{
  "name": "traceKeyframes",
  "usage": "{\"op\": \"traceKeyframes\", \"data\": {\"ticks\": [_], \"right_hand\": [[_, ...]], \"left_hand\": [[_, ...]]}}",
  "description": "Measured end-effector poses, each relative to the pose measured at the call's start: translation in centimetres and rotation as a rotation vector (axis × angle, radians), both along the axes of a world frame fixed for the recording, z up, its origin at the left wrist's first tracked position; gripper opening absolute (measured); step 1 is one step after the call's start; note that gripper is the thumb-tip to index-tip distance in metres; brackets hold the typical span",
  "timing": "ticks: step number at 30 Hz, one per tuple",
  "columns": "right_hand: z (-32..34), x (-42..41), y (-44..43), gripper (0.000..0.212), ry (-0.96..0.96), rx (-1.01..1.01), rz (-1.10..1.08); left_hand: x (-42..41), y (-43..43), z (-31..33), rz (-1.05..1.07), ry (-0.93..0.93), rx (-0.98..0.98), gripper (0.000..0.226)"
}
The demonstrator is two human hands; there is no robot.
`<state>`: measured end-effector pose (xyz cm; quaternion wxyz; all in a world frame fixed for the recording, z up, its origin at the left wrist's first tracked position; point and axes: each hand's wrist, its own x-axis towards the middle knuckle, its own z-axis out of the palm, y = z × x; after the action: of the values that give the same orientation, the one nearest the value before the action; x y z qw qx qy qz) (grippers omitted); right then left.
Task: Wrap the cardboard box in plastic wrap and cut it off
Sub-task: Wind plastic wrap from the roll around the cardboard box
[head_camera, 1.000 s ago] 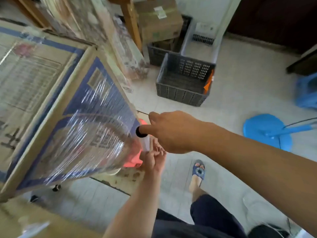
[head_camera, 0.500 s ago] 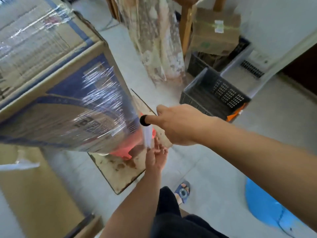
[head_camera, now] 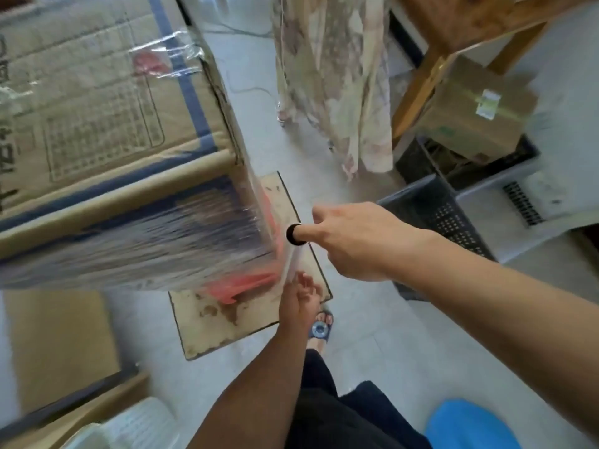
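A large cardboard box (head_camera: 113,124) printed with blue lines fills the left side, raised off the floor. Plastic wrap (head_camera: 162,241) lies stretched in shiny streaks over the side of the box nearest the person, and a looser strip crosses its top near the far corner. Under the box's right end an orange-red stool (head_camera: 246,285) shows through the film, standing on a stained board (head_camera: 227,325) on the floor.

Just off the box's right corner the roll (head_camera: 293,264) stands upright between the 2 hands, with the film running from it straight onto the box. The left hand (head_camera: 299,294) reaches up from below, its fingers bent around the roll's lower end. The right hand (head_camera: 356,238) comes in from the right with its fingers curled and 1 digit pushed into the black ring at the roll's top end.

A foot in a sandal (head_camera: 319,328) rests beside the board. Further right hang a patterned cloth (head_camera: 337,76), then a grey crate (head_camera: 447,218) with a small taped carton (head_camera: 476,115) behind it.
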<state>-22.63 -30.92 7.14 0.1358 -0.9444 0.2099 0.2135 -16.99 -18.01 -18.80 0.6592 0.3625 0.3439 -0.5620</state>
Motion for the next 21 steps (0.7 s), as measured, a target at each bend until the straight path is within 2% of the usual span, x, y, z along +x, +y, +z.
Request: {"op": "traceKeyframes", "data": {"ticks": [4, 12, 15, 20, 21], "right_hand": [[0.4, 0.3, -3.1, 0.052, 0.017, -0.017, 0.05], [-1.0, 2.0, -6.7, 0.041, 0.029, -0.016, 0.184], [-1.5, 2.6, -8.2, 0.039, 0.019, -0.017, 0.261], [-1.6, 3.2, -10.9, 0.04, -0.014, 0.007, 0.4], [-1.5, 3.3, -11.6, 0.04, -0.018, 0.011, 0.423]], "left_hand": [[-0.1, -2.6, -0.4, 0.018, -0.026, 0.076, 0.06], [-1.4, -6.3, -0.5, 0.084, -0.019, 0.169, 0.057], [-1.7, -7.5, -1.2, 0.192, -0.001, 0.206, 0.063], [-3.0, -10.8, 1.1, 0.409, 0.038, 0.201, 0.033], [-3.2, -11.4, 1.0, 0.441, 0.02, 0.202, 0.035]]}}
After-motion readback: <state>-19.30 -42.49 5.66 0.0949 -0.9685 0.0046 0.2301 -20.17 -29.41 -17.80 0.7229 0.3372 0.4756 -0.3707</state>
